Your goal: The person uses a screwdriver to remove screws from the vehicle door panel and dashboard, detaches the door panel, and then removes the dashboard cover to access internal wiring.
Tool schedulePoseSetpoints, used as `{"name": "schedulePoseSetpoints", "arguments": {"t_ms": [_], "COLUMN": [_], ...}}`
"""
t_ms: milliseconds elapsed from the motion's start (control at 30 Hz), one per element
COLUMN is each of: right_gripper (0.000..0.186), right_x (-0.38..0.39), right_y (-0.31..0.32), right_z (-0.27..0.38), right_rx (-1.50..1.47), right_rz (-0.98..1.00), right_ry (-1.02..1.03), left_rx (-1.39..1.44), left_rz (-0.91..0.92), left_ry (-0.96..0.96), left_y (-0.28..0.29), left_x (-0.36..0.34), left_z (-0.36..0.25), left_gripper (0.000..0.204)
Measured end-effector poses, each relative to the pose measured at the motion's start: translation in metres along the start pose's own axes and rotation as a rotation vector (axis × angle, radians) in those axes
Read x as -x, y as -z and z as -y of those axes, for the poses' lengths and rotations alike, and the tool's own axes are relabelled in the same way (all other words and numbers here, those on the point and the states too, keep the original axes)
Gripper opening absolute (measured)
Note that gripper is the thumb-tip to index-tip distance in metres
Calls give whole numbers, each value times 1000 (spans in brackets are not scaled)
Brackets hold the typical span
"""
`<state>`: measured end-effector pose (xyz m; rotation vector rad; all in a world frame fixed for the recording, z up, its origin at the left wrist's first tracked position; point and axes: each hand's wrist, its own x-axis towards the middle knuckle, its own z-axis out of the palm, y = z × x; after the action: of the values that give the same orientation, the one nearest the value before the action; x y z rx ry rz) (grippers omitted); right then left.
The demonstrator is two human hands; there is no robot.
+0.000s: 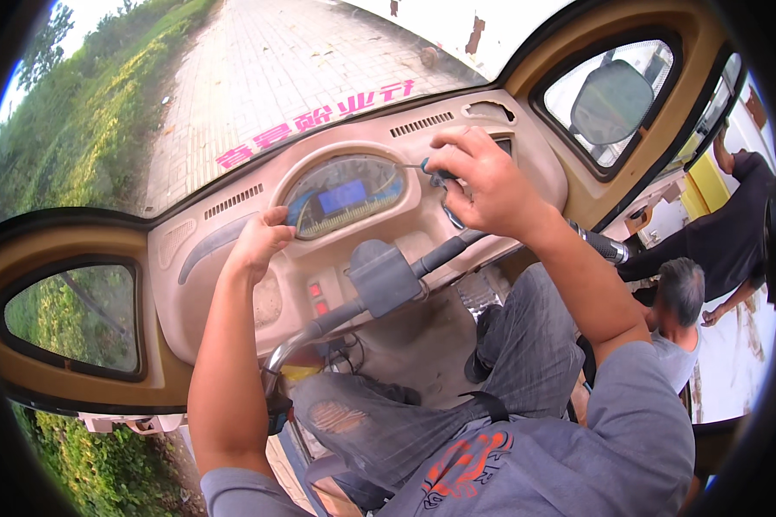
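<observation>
A rounded instrument cluster with a blue display sits in the beige dashboard in front of me. My left hand is at the cluster's left end, its bent fingers gripping the edge. Near the upper right edge of the cluster, my right hand is closed around a small screwdriver with a dark, bluish handle. Its thin shaft points left, with the tip by the cluster's rim; whether it touches cannot be made out. Below the right hand shows a dark, blue-edged piece, partly hidden by the fingers.
Grey-padded handlebars cross above my knees. Red switches are on the lower dashboard. A windshield rises ahead, with side windows and a mirror at right. Two people, one in dark clothes and one grey-haired, are outside at right.
</observation>
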<state>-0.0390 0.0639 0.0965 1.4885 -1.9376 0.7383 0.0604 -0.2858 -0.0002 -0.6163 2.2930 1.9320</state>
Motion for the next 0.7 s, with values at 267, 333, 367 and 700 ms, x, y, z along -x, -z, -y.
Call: {"name": "schedulePoseSetpoints", "arguments": {"t_ms": [267, 333, 367, 700], "right_gripper": [29, 28, 28, 26], "right_x": [-12, -16, -17, -27], "right_y": [-15, -37, -48, -103], "right_z": [48, 54, 62, 72], "right_rx": [-192, -242, -272, -234], "right_rz": [-230, -245, -226, -222], "right_ry": [-45, 12, -23, 83], "left_rx": [-128, -271, -342, -555], "left_rz": [-169, -251, -292, -281], "left_ry": [-59, -65, -69, -265], "left_y": [9, 15, 18, 12], "left_x": [-2, -7, -8, -18], "left_z": [7, 8, 9, 28], "left_gripper": [51, 43, 39, 38]}}
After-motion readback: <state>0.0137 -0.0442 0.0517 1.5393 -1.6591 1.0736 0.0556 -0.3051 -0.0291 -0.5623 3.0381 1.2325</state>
